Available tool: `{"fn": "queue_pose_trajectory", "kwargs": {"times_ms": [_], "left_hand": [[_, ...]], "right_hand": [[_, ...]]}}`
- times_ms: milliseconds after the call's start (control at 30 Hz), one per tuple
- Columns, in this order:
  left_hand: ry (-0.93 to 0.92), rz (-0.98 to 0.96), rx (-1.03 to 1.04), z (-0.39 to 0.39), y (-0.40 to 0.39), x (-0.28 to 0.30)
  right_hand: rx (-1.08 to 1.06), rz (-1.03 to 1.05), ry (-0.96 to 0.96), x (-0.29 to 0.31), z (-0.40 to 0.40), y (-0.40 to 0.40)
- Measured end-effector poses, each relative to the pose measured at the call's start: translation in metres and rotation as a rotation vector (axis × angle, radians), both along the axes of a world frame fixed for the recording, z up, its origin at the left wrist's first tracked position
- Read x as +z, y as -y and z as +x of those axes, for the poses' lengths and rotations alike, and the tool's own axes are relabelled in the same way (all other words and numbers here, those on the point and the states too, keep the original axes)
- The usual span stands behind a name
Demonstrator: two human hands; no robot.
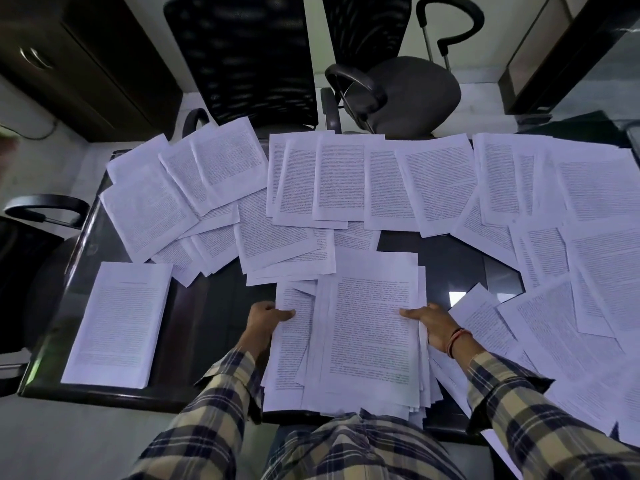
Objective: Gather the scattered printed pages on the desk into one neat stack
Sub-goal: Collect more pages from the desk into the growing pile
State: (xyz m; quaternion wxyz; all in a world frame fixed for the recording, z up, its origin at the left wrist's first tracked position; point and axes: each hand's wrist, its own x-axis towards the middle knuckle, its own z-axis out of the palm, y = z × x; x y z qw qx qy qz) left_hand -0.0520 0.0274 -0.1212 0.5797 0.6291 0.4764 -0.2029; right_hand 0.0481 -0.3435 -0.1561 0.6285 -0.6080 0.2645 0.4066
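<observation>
Fingers of both hands grip ragged pile [367, 334] edges | neat stack [119, 323] left on desk [214, 306]

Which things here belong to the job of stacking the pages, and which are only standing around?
Belonging to the job:
- bundle of pages, uneven, held by the left hand and the right hand
- scattered pages across the desk
- neat stack at the left

Only standing around:
- mesh chair
- grey chair
- dark cabinet
</observation>
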Motion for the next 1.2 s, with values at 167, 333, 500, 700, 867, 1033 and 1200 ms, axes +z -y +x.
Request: {"fn": "queue_pose_trajectory", "kwargs": {"times_ms": [167, 333, 500, 700, 867, 1033, 1200], "left_hand": [[0.014, -0.066, -0.053, -0.002, -0.01, 0.002], [0.037, -0.033, -0.058, 0.001, 0.0, -0.004], [0.055, 0.001, -0.043, 0.01, 0.011, -0.005], [0.033, 0.005, -0.068, 0.021, 0.021, -0.007], [0.019, -0.024, -0.088, 0.026, 0.031, -0.009], [0.037, -0.044, -0.124, 0.028, 0.042, -0.004], [0.027, -0.036, -0.086, 0.023, 0.03, -0.003]], "right_hand": [[0.013, 0.006, -0.015, -0.003, 0.003, 0.001], [0.019, -0.005, -0.016, 0.0, 0.004, -0.001], [0.004, 0.016, -0.003, 0.001, 0.004, -0.001], [0.03, 0.017, 0.0, 0.001, 0.006, -0.004], [0.053, 0.008, 0.019, 0.01, 0.007, -0.01], [0.084, 0.002, 0.056, 0.012, 0.01, -0.014], [0.104, -0.078, 0.117, 0.009, 0.012, 0.007]]}}
